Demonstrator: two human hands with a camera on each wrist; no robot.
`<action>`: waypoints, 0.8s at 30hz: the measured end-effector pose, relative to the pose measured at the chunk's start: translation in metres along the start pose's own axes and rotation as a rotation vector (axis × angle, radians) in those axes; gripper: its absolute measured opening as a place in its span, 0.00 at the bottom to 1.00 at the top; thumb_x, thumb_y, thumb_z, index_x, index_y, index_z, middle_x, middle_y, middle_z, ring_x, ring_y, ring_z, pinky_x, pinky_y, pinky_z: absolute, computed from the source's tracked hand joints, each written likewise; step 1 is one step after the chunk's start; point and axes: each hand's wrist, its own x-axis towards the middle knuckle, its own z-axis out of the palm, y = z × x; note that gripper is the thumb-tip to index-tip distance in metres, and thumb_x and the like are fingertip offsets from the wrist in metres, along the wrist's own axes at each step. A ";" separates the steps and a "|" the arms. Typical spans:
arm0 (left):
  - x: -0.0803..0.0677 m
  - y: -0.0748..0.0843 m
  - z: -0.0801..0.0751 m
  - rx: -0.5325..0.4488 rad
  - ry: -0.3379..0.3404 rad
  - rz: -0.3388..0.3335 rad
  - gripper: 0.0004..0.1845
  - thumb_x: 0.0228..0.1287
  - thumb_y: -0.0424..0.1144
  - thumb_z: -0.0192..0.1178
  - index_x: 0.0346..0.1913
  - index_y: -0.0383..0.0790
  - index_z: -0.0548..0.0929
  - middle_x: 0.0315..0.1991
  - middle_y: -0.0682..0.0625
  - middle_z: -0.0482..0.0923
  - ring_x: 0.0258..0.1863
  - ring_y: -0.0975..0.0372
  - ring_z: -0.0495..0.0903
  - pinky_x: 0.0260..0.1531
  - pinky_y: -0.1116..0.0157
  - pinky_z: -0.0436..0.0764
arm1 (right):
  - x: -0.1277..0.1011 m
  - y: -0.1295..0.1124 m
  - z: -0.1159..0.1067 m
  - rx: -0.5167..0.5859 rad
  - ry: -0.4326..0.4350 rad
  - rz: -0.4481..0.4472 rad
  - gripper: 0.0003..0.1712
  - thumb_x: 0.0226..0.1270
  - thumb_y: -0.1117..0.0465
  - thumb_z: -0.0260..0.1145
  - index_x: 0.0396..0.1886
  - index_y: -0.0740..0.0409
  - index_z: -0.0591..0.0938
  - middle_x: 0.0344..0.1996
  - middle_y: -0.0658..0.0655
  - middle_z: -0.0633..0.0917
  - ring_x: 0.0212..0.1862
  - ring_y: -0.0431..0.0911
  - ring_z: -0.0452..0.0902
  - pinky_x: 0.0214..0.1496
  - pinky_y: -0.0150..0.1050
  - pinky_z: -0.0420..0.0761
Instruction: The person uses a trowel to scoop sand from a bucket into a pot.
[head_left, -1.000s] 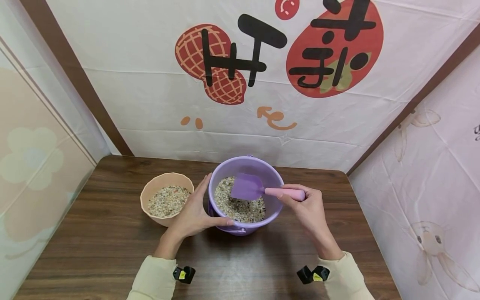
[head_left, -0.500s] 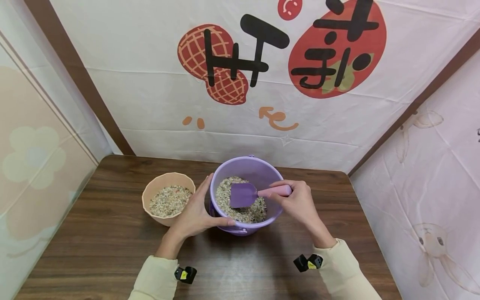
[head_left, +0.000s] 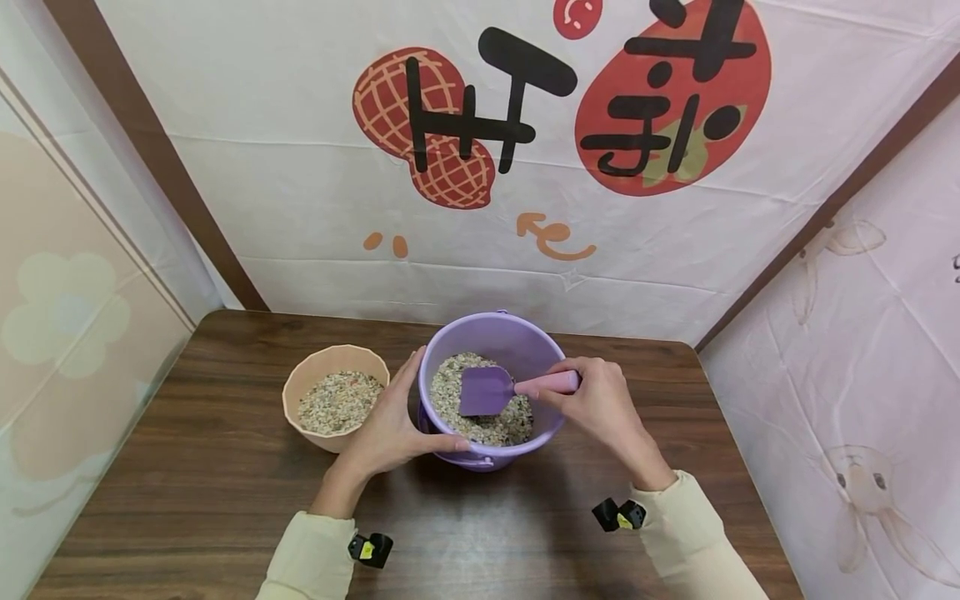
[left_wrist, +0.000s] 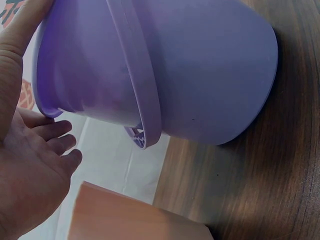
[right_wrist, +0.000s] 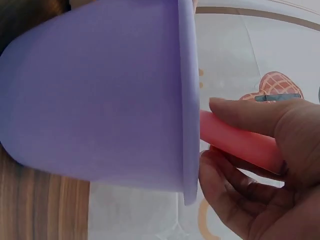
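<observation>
A purple bucket [head_left: 483,454] stands on the table, holding loose pale gravel [head_left: 453,379]. My left hand [head_left: 386,425] rests against its left side, thumb along the near rim and fingers along the left rim; the left wrist view shows the other fingers loosely bent beside the rim. My right hand [head_left: 600,400] grips the pink handle [right_wrist: 240,142] of a small toy shovel [head_left: 486,390] over the bucket's right rim. The shovel's purple blade lies over the gravel; whether its edge is sunk in cannot be told. The right wrist view shows the bucket wall hiding the blade.
Left of the bucket, close to my left hand, is a peach-coloured bowl [head_left: 300,417] with similar gravel. The bucket's carrying handle [left_wrist: 142,85] hangs against its side. A printed cloth wall [head_left: 300,208] rises behind the wooden table [head_left: 210,475].
My right hand has moved left and slightly up, bringing the shovel blade down and left in the bucket; in the last half second it barely moves. My left hand stays on the rim.
</observation>
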 end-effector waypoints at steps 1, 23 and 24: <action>0.000 0.000 0.000 0.000 -0.001 -0.001 0.75 0.31 0.63 0.85 0.82 0.48 0.49 0.81 0.42 0.47 0.78 0.46 0.49 0.71 0.38 0.55 | 0.000 0.001 0.000 -0.033 0.011 -0.016 0.15 0.46 0.52 0.86 0.30 0.52 0.92 0.28 0.48 0.89 0.32 0.45 0.83 0.33 0.41 0.81; 0.000 0.003 -0.002 0.043 -0.006 -0.002 0.76 0.30 0.66 0.84 0.82 0.47 0.49 0.81 0.42 0.46 0.79 0.46 0.47 0.71 0.37 0.55 | -0.008 0.010 0.006 -0.187 0.076 -0.202 0.13 0.45 0.60 0.86 0.30 0.59 0.92 0.27 0.50 0.84 0.32 0.45 0.79 0.33 0.48 0.82; 0.000 0.003 -0.002 0.047 -0.008 -0.003 0.76 0.30 0.66 0.84 0.83 0.48 0.49 0.81 0.42 0.45 0.79 0.45 0.47 0.71 0.36 0.55 | -0.008 0.010 0.006 -0.190 0.077 -0.205 0.13 0.46 0.61 0.86 0.31 0.59 0.92 0.27 0.50 0.83 0.32 0.45 0.79 0.34 0.48 0.82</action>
